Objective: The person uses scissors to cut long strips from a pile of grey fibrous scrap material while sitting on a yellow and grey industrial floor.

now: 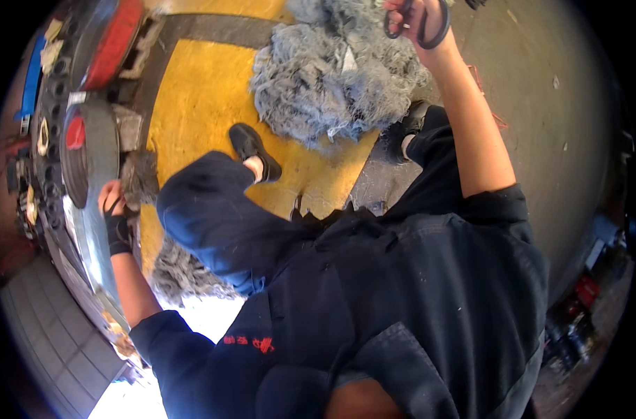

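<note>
At the top of the view my right hand point(417, 15) is closed on a pair of scissors point(441, 33). Two black handle loops show round the fingers; I cannot make out the blades. Just below and left of that hand lies a big heap of tangled grey fibre point(325, 84). My left hand point(113, 199), in a black wrist wrap, is at the metal edge of a long machine point(94, 237) on the left. Its fingers are curled, and what they hold, if anything, is hidden. A dark grey tuft of fibre point(142, 174) is right beside it.
My feet in black shoes point(252, 143) stand on and beside a yellow floor panel point(199, 91). More grey fibre point(182, 269) lies below my left knee. Round reels with red parts point(115, 42) line the machine. Dark and red objects point(576, 307) lie at the far right.
</note>
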The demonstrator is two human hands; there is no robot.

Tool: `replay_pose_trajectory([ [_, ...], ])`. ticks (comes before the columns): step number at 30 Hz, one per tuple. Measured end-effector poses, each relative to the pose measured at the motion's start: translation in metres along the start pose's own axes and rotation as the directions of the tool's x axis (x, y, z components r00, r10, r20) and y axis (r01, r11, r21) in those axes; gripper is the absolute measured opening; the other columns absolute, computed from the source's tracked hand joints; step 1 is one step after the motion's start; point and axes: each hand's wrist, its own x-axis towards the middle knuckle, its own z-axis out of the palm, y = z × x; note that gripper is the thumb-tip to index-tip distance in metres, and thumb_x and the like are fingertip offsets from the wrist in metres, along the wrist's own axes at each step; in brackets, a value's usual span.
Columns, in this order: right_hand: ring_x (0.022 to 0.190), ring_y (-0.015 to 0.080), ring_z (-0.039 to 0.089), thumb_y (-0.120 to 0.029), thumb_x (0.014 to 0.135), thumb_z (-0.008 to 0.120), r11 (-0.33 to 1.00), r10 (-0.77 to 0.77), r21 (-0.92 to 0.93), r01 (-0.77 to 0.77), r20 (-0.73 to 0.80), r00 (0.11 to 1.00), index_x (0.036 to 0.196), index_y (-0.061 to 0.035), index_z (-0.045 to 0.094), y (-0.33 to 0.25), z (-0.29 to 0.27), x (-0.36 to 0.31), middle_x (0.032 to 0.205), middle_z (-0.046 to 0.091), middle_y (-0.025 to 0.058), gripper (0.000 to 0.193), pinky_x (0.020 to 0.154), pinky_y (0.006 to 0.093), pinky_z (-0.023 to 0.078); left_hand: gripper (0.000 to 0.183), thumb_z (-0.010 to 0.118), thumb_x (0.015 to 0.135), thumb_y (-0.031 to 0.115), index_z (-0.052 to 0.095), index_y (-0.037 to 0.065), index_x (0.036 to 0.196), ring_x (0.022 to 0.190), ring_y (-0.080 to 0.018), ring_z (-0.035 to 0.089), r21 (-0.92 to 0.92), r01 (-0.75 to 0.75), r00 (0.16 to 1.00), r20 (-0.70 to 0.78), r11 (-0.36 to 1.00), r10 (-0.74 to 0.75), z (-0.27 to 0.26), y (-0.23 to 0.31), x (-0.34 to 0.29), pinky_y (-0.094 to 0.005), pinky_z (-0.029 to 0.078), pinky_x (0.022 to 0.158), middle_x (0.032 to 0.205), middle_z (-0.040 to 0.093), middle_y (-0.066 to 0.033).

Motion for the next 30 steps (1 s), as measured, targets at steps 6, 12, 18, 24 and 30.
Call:
replay_pose_trajectory([
  [6,0.047,0.0114,0.046,-0.064,0.084,0.042,0.995,-0.095,0.02,0.094,0.025,0.995,0.078,-0.0054,0.05,-0.024,-0.014,0.015,0.06,0.05,0.0026,0.06,0.044,0.0244,0.039,0.02,0.062,0.082,0.018,0.064,0.004,0.096,0.08,-0.0168,0.058,0.123,-0.527,0.741,0.552,0.841,0.383,0.333,0.137,0.012,-0.0288,0.046,0.071,0.086,0.064,-0.0079],
  [12,0.047,0.0125,0.048,-0.062,0.083,0.048,0.976,-0.099,0.179,0.122,-0.134,0.986,0.078,-0.003,0.055,-0.039,-0.025,0.017,0.062,0.053,0.0052,0.059,0.045,0.0248,0.043,0.091,0.081,0.055,0.037,0.041,0.001,0.129,0.115,-0.0343,0.048,0.152,-0.671,0.574,0.726,0.726,0.378,0.583,0.231,-0.088,-0.0385,0.038,0.096,0.126,0.049,-0.0206],
  [18,0.046,0.0112,0.047,-0.062,0.079,0.054,0.958,0.054,0.286,-0.008,-0.151,0.987,0.076,-0.0045,0.052,-0.043,-0.028,0.023,0.063,0.051,0.0038,0.058,0.044,0.0243,0.041,0.101,0.081,0.054,0.018,0.025,0.007,0.136,0.109,-0.0388,0.05,0.172,-0.617,0.539,0.803,0.768,0.254,0.667,0.184,-0.113,-0.0416,0.041,0.091,0.118,0.049,-0.0227],
  [24,0.046,0.0102,0.046,-0.059,0.081,0.053,0.961,0.069,0.277,-0.022,-0.162,0.984,0.074,-0.0067,0.05,-0.047,-0.026,0.015,0.06,0.049,0.0014,0.053,0.044,0.0237,0.041,0.024,0.057,0.06,0.004,0.059,0.01,0.083,0.084,-0.0323,0.054,-0.08,-0.968,-0.023,0.972,0.238,0.235,0.585,0.132,-0.171,-0.0419,0.045,0.069,0.085,0.051,-0.0131],
  [30,0.043,0.0081,0.045,-0.056,0.082,0.054,0.971,0.063,0.235,-0.028,-0.142,0.988,0.07,-0.0087,0.05,-0.032,-0.023,0.023,0.058,0.049,0.0001,0.049,0.041,0.0215,0.039,0.038,0.056,0.058,0.005,0.06,0.011,0.096,0.095,-0.0329,0.05,-0.181,-0.935,-0.115,0.968,0.304,0.225,0.462,0.089,-0.184,-0.0389,0.043,0.08,0.1,0.053,-0.0127],
])
